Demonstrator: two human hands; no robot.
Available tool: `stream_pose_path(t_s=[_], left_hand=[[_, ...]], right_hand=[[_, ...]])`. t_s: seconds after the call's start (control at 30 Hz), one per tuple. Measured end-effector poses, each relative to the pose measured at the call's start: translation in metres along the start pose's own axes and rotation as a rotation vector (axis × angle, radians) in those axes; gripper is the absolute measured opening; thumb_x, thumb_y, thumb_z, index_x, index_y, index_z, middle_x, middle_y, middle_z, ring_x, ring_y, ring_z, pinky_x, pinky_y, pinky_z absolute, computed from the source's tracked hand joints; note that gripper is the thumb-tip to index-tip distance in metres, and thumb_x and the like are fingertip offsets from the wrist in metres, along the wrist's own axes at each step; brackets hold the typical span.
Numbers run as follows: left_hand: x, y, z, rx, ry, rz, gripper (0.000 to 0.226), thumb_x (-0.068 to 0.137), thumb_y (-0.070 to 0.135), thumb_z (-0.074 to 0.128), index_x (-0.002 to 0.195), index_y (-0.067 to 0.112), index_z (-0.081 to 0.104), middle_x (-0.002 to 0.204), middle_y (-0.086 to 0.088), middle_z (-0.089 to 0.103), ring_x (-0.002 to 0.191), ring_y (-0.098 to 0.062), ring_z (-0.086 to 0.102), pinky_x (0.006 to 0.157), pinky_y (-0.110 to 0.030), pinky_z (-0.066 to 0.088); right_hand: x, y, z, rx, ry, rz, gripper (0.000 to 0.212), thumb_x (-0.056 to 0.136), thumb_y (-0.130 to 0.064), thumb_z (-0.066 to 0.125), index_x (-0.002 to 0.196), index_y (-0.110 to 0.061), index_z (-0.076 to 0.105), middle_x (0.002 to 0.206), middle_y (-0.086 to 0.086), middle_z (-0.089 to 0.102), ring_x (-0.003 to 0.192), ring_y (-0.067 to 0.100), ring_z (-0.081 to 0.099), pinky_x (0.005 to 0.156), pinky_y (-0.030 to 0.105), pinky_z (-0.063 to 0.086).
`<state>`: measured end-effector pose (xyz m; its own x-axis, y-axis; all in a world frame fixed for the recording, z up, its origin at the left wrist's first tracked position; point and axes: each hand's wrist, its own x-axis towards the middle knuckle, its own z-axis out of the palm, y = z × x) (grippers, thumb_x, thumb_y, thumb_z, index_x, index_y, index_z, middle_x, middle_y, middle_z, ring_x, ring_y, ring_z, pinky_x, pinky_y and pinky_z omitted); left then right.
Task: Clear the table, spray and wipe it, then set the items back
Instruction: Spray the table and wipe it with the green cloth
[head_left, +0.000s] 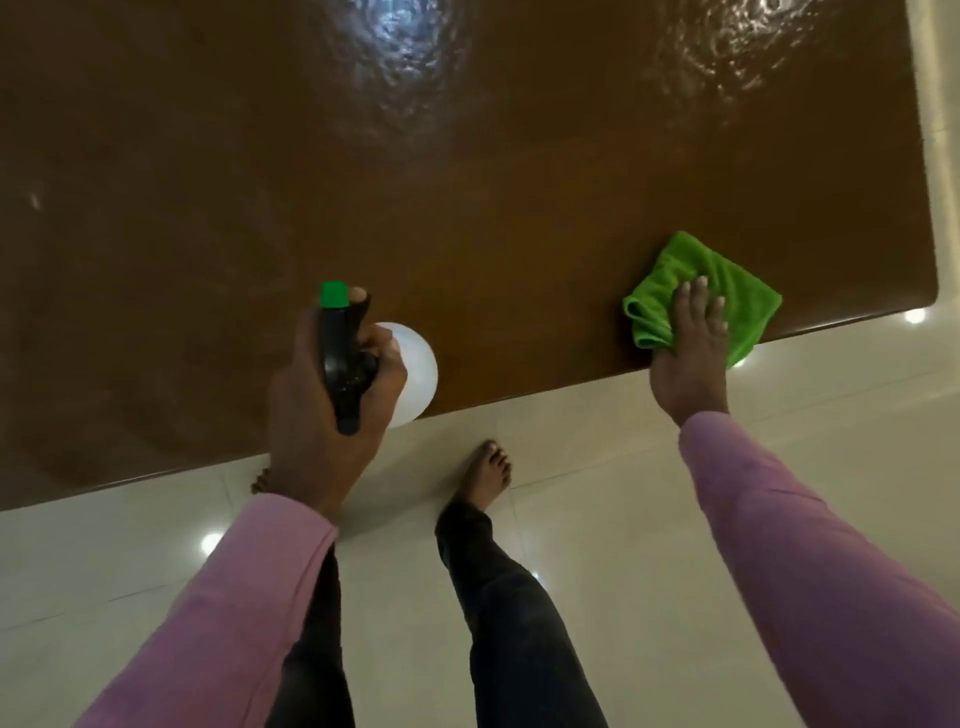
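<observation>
Head view, looking straight down over the near edge of a glossy brown table top (467, 182), which carries two bright lamp reflections toward 12 o'clock. Your left hand (317, 421), in a pink sleeve (218, 597), grips a spray bottle with a round white plastic body, a black trigger head and a green nozzle (415, 374). The fingers are curled round the black head, and one fingertip lies just beside the nozzle tip. The bottle is upright and seen from above, so what it contains cannot be told, nor whether its base touches the table. The long axis of the trigger head runs from 6 to 12 o'clock, with the nozzle pointing to 12 o'clock, away from you across the table. The white body sits over the table's near edge. At 3 o'clock from the bottle, and well apart from it, a bright green microfibre cloth folded into a rough square (743, 291) lies flat on the table, turned so that one corner points toward 11 o'clock and its nearest corner reaches the table edge. Your right hand (691, 358) rests flat on this cloth, fingers straight and slightly spread, pointing to 12 o'clock, with the wrist over the table edge. Below the edge, toward 6 o'clock, your dark trousers (509, 597) and a bare foot (485, 473) stand on a pale tiled floor (597, 441).
</observation>
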<state>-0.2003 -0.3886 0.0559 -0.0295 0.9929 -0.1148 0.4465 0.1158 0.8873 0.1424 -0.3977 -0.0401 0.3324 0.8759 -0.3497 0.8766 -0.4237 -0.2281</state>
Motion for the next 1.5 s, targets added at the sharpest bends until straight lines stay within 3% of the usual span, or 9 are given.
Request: stream_pose_path(t_s=[0.13,0.4,0.57,0.67,0.83,0.97,1.1,1.23,1.5], left_hand=[[-0.015,-0.027,-0.055,-0.023,0.084,-0.035,0.039,0.088,0.018,0.063,0.119,0.033,0.045,0.101,0.031,0.061,0.095,0.004,0.062,0.081,-0.013,0.05],[-0.026,-0.072,-0.169,-0.05,0.157,-0.103,0.04,0.088,0.018,0.063,0.118,0.036,0.043,0.111,0.022,0.056,0.105,-0.012,0.061,0.086,-0.027,0.055],[-0.024,-0.1,-0.227,0.03,0.197,-0.03,0.044,0.087,0.005,0.067,0.116,0.031,0.046,0.107,0.03,0.056,0.099,0.004,0.058,0.083,-0.007,0.047],[-0.025,-0.119,-0.257,0.094,0.242,-0.033,0.042,0.087,0.016,0.066,0.114,0.04,0.044,0.106,0.004,0.063,0.096,-0.015,0.064,0.081,-0.016,0.052],[-0.023,-0.143,-0.292,0.119,0.292,-0.078,0.037,0.086,0.019,0.064,0.112,0.038,0.046,0.092,0.009,0.06,0.082,-0.005,0.061,0.078,-0.01,0.048],[-0.015,-0.154,-0.316,0.134,0.331,-0.07,0.034,0.08,0.023,0.062,0.113,0.026,0.052,0.106,-0.015,0.058,0.09,-0.024,0.059,0.08,-0.024,0.051],[-0.011,-0.161,-0.33,0.127,0.31,-0.105,0.045,0.078,0.025,0.058,0.116,0.0,0.054,0.111,-0.018,0.057,0.095,-0.024,0.058,0.085,-0.021,0.049],[-0.015,-0.173,-0.331,0.048,0.312,-0.145,0.041,0.078,0.023,0.058,0.116,0.005,0.056,0.096,0.015,0.06,0.083,-0.002,0.058,0.077,-0.013,0.048],[-0.008,-0.168,-0.318,-0.039,0.317,-0.176,0.039,0.079,0.006,0.062,0.114,0.02,0.052,0.089,0.037,0.057,0.076,0.003,0.06,0.071,-0.004,0.043]], right_hand=[[-0.041,-0.099,0.048,-0.021,0.052,0.003,0.08,0.08,-0.008,0.044,0.152,-0.008,0.011,0.16,0.011,0.003,0.146,0.039,-0.004,0.119,0.049,0.0],[-0.134,-0.196,0.11,-0.143,-0.171,-0.589,0.085,0.073,-0.007,0.045,0.151,-0.015,0.012,0.159,0.002,0.008,0.147,0.027,0.001,0.12,0.042,0.002],[-0.087,-0.198,0.083,0.008,-0.041,-0.031,0.08,0.073,-0.013,0.032,0.151,-0.004,0.014,0.159,0.015,0.006,0.145,0.039,0.0,0.118,0.054,0.007],[-0.102,-0.281,0.112,0.051,0.036,0.097,0.085,0.069,-0.016,0.033,0.151,-0.003,0.013,0.159,0.016,0.005,0.144,0.044,0.0,0.117,0.053,0.005],[-0.196,-0.397,0.179,-0.091,-0.118,-0.445,0.079,0.076,-0.013,0.034,0.152,-0.012,0.011,0.16,0.006,0.006,0.146,0.035,-0.006,0.119,0.047,0.0],[-0.188,-0.353,0.167,-0.226,-0.191,-0.771,0.086,0.072,-0.008,0.04,0.152,-0.02,0.013,0.16,0.0,0.013,0.148,0.024,0.0,0.119,0.041,0.004],[-0.12,-0.312,0.127,-0.106,-0.058,-0.21,0.09,0.069,0.0,0.049,0.152,-0.01,0.014,0.16,0.008,0.006,0.147,0.031,-0.002,0.119,0.048,0.005],[-0.099,-0.389,0.14,0.062,0.042,0.139,0.089,0.067,-0.021,0.035,0.152,-0.006,0.011,0.16,0.013,0.003,0.145,0.041,-0.001,0.116,0.049,0.001],[-0.14,-0.411,0.158,-0.176,-0.173,-0.665,0.086,0.069,-0.012,0.043,0.152,-0.015,0.019,0.159,0.001,0.012,0.147,0.028,0.006,0.119,0.045,0.008]])
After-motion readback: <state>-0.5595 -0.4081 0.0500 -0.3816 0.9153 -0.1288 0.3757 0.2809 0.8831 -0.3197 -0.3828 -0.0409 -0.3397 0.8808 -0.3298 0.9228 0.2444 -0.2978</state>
